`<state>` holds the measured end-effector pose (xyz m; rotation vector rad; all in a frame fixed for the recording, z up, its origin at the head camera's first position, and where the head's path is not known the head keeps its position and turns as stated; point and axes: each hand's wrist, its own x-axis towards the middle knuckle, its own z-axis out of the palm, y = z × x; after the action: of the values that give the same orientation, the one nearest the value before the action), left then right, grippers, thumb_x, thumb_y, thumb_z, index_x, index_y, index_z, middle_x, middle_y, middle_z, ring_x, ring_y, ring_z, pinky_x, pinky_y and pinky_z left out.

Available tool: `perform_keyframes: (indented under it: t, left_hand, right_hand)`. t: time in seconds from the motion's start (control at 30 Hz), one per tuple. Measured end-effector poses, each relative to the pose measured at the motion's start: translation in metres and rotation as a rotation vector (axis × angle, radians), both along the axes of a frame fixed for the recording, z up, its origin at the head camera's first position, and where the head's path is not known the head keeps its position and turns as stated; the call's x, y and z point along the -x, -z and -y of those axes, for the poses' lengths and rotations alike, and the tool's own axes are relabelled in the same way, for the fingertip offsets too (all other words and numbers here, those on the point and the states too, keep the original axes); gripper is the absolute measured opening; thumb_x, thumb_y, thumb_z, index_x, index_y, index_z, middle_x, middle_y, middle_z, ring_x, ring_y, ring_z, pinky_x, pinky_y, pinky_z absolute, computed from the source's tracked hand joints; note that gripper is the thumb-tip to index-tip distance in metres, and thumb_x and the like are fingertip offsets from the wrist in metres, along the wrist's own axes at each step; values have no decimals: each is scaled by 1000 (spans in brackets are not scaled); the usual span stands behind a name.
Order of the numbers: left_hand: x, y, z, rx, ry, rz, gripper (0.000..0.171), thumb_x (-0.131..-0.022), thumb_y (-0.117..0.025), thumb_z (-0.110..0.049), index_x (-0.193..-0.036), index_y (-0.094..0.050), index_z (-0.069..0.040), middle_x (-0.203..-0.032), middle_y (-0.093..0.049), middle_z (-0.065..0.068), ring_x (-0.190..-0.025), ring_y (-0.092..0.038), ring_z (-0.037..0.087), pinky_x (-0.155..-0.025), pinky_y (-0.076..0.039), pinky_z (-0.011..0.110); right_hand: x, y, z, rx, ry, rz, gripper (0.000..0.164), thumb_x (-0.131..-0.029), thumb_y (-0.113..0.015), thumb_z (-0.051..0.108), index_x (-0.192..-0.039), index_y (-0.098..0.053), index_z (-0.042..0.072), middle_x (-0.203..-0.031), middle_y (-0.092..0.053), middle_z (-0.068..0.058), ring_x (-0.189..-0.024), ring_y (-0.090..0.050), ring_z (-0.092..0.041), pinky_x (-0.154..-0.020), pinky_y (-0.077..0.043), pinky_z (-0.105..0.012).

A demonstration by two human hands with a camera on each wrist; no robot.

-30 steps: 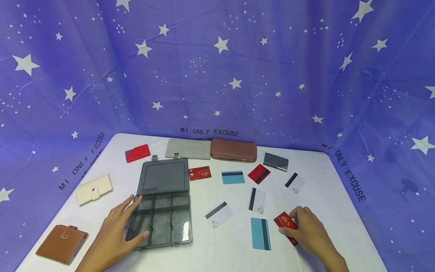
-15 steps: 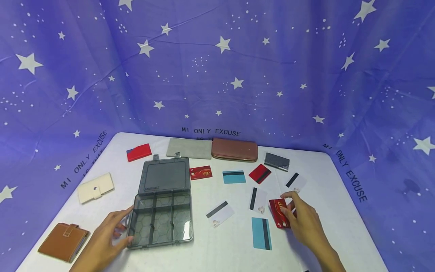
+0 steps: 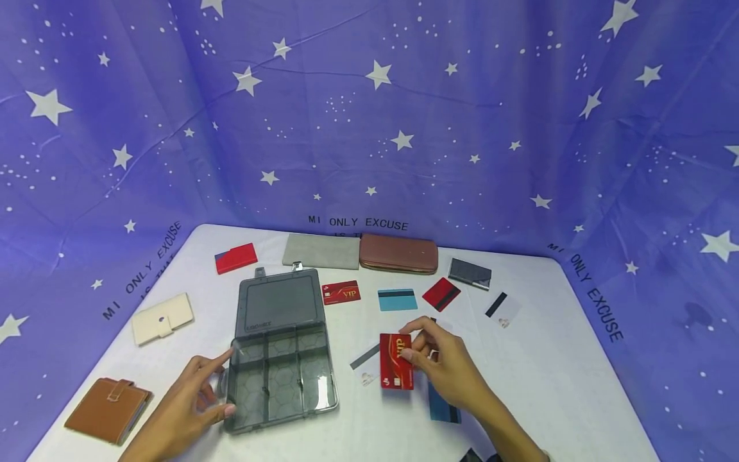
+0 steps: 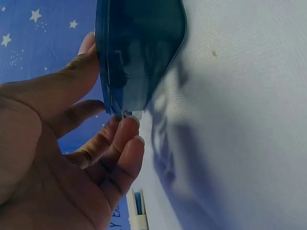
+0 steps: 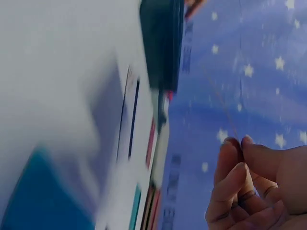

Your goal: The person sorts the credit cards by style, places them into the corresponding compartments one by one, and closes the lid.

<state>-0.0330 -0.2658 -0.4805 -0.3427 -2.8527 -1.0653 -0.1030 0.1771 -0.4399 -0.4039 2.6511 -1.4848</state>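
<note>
My right hand pinches a red VIP card between thumb and fingers, raised above the table. In the right wrist view the red VIP card shows only as a thin edge at the fingertips. My left hand grips the left side of a grey clear plastic box, its thumb at the front corner and fingers further back. The box's lid lies folded back, and no cards show in its compartments. Beneath the right hand are a white card and a blue card, both partly hidden.
Behind lie another red VIP card, a blue card, a red striped card and a white card. Wallets and holders stand around: brown, cream, red, grey, maroon, dark.
My right hand has lifted the red VIP card off the table and carried it left towards the box. The box has turned slightly and shifted right, with my left hand moving to its side.
</note>
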Motion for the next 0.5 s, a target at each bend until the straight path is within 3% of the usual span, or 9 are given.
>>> perform_keyframes:
  t: [0.23,0.5]
  left_hand:
    - [3,-3,-1,66,5,-36,98,-69,-89,-19,-153,-40,-16,-107,-50,-5,-72,-44,-1,-58,-41,19]
    - [8,-4,-3,98,2,-67,97,-67,-90,-21,-152,-43,-16,-105,-51,-6,-69,-42,-2,-56,-37,18]
  right_hand:
    - [8,6,58,50,-144,45,30,-86,-78,20,-111,-64,28,-77,-65,5,-63,-59,-12,-54,-44,-21]
    - [10,20,106,-23,-177,-32,28,-85,-79,17,-109,-66,22,-73,-65,12,-55,-51,-5,-49,-42,-20]
